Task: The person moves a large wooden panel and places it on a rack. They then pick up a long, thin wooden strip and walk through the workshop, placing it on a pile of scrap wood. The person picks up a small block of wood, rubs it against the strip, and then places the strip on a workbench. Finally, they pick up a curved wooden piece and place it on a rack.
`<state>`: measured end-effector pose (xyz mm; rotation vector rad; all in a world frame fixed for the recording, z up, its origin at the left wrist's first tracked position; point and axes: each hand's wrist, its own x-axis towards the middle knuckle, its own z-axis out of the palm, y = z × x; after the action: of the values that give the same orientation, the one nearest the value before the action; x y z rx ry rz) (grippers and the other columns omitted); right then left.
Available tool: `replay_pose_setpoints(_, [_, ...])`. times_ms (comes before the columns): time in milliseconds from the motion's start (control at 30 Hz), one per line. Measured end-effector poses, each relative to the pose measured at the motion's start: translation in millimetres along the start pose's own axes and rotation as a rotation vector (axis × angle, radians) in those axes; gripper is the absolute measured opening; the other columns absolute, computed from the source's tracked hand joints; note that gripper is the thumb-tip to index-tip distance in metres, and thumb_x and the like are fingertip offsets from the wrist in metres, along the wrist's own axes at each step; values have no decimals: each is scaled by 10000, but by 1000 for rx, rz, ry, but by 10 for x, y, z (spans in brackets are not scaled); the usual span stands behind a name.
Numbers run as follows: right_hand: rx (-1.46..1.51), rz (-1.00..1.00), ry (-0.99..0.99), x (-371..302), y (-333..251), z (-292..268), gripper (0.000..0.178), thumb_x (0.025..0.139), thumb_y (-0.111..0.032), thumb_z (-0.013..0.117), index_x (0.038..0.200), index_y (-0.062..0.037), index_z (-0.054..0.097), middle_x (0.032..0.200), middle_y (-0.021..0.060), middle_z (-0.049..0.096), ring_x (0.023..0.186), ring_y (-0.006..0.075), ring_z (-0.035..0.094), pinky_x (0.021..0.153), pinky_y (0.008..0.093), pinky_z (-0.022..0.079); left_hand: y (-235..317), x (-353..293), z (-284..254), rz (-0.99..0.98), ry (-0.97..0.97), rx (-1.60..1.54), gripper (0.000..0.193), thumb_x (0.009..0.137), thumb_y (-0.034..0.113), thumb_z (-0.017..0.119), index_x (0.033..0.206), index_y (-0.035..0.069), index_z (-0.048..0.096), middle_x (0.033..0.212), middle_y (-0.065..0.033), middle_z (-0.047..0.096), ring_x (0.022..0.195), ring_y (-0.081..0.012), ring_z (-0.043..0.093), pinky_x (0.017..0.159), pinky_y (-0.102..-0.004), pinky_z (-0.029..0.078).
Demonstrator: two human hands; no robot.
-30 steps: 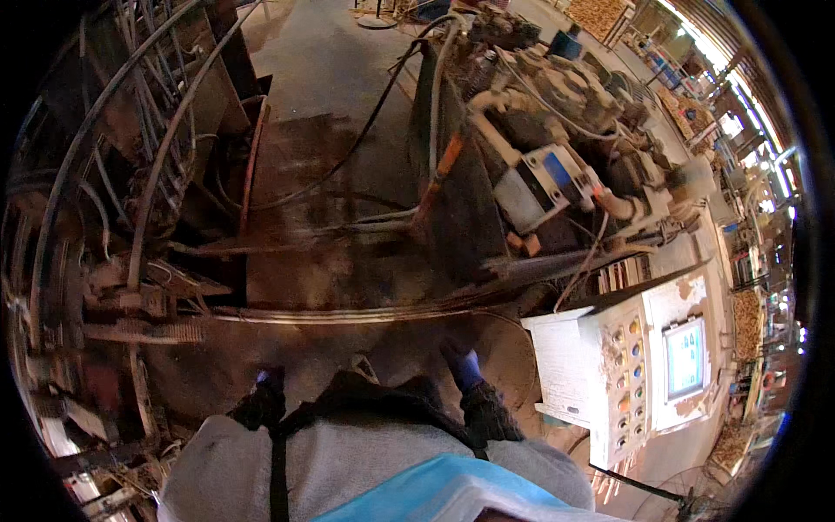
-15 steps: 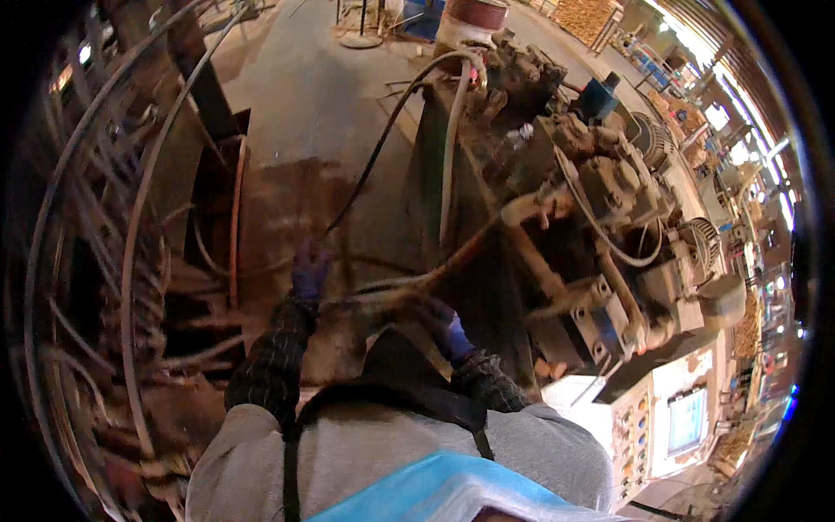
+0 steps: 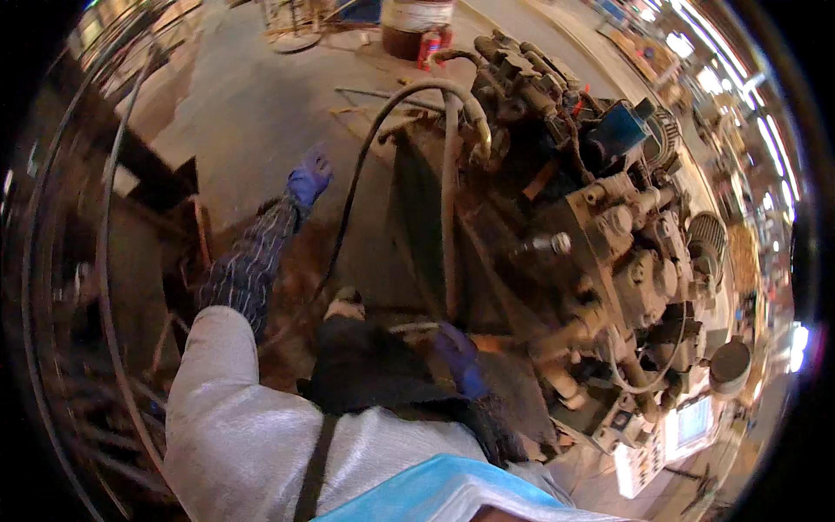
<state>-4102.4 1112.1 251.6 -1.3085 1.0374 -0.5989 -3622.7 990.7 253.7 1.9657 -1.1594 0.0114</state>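
My left hand [image 3: 309, 180], in a blue-purple glove and dark striped sleeve, reaches forward over the concrete floor [image 3: 252, 87]. Its fingers are loosely bent and a little apart, with nothing visible in them. A black hose [image 3: 355, 187] arches down to the right of this hand, apart from it. Low beside my dark apron [image 3: 365, 370] is my right hand [image 3: 461, 361], gloved alike. Motion smears its fingers, so their grip is unclear. A thin pale strip [image 3: 413, 328] lies just left of it; whether they touch I cannot tell.
Grimy machinery [image 3: 617, 226] with pipes and a blue motor-like part [image 3: 622, 129] fills the right. A control panel with a screen [image 3: 693, 419] stands lower right. Long cables [image 3: 109, 226] run along the left. Ahead are a drum [image 3: 416, 19] and a red can [image 3: 429, 50].
My left hand has swung forward from close to my body. My right hand has dropped lower in view. The whole view has shifted, with the hose and machinery now differently placed.
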Motion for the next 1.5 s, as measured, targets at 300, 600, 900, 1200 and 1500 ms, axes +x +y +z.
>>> replay_pose_setpoints(300, [-350, 134, 161, 475, -819, 978, 313, 889, -191, 551, 1138, -2, 556, 968, 67, 618, 891, 146, 568, 806, 284, 464, -592, 2710, 1312, 109, -618, -5, 437, 804, 165, 549, 1238, 199, 517, 1087, -126, 615, 1008, -280, 584, 838, -389, 463])
replay_pose_setpoints(600, [-106, 435, 545, 249, -375, 1103, 292, 862, -180, 541, 1073, 20, 576, 1082, 164, 599, 985, 265, 567, 870, 350, 442, -224, 3010, 2116, 485, -1060, 424, 390, 805, 289, 582, 1179, 185, 546, 1110, -115, 607, 1008, -288, 586, 831, -413, 461])
replay_pose_setpoints(900, [-328, 279, 568, 203, -481, 1208, 289, 851, -158, 584, 1087, 9, 584, 1069, 107, 608, 975, 181, 557, 850, 303, 451, -647, 3952, 1686, 222, -296, 285, 334, 875, 253, 496, 1157, 78, 526, 1029, -164, 572, 908, -292, 570, 797, -395, 399])
replay_pose_setpoints(1200, [315, 378, 775, -784, -214, 987, 381, 843, -268, 614, 1137, -28, 576, 1117, 121, 603, 944, 179, 582, 813, 317, 467, 1559, 1861, -104, -588, -1556, -1278, 408, 904, 191, 483, 1256, -11, 434, 991, -39, 538, 796, -143, 531, 644, -252, 408])
replay_pose_setpoints(1500, [241, 324, 1246, -3156, 739, 394, 398, 855, -246, 606, 1165, -4, 545, 1110, 111, 605, 1024, 161, 549, 892, 302, 435, 4890, -2620, -1150, 502, -1666, -890, 224, 850, 163, 582, 1011, 8, 586, 669, 7, 509, 398, -46, 425, 334, -187, 323])
